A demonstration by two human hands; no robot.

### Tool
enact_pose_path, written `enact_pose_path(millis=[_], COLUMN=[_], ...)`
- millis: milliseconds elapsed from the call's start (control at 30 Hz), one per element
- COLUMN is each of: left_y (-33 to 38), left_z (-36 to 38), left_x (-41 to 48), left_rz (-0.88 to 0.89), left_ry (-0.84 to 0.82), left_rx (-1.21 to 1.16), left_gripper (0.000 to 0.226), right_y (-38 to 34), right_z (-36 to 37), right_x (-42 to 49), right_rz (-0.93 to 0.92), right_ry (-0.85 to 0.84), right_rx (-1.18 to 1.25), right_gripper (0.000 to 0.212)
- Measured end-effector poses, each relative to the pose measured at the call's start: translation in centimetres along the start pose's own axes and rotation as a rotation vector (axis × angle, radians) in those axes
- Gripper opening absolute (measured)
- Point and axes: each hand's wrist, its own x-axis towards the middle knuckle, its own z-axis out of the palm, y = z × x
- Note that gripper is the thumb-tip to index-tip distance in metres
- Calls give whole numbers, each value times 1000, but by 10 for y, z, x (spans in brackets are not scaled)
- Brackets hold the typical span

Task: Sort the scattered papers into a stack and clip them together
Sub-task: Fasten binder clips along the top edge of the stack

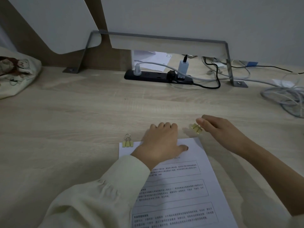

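Right grip point(218, 129): fingers stretched toward the loose clip point(196, 128), which sits at thumb and fingertip just beyond the stack's far right corner. The clip is blurred, so I cannot tell whether it is pinched or only touched. A shadow beside it suggests it is off the desk point(82, 112), but that is not certain.

Left grip point(162, 142): palm down on the far edge of the stack point(184, 181), thumb flat on the top sheet, fingers bent over the edge. The fingertips are hidden, so I cannot tell whether they hook the edge or just press.

The stack lies before me, slightly turned, with edges even as far as I can see. The fixed clip point(127, 143) already bites the far left corner, handles up.

Judgement: the step in hand is clipping the far right corner.

How I would run it:
- Hold the left grip's weight on the stack, because sheets slide easily while a corner is worked.
- Take the loose clip by both wire handles and squeeze until the mouth gapes wider than the stack.
- Come at the corner square-on and push until the paper seats against the clip's back.
- Check that no sheet is folded before letting go.

Risk: the clip is small and its spring may flick it out of the fingers. The left thumb lies near that corner.
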Motion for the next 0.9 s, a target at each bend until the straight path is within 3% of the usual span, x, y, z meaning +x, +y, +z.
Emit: enact_pose_path(millis=[267, 567, 700, 900], left_y=[-1, 0, 2, 3], left_z=[-11, -16, -17, -24], left_x=[6, 2, -2, -7], left_rz=[-6, 10, 30, 99], left_ry=[-237, -196, -158, -136], left_rx=[-224, -607, -657, -688], left_gripper=[36, 20, 17, 4], right_y=[7, -3, -3, -12], right_z=[-7, -18, -26, -39], right_x=[13, 15, 18, 22], right_rz=[-283, -680, -624, -307], right_ry=[-127, -112, -173, -538], right_rx=[-345, -614, -579, -408], right_gripper=[35, 59, 61, 36])
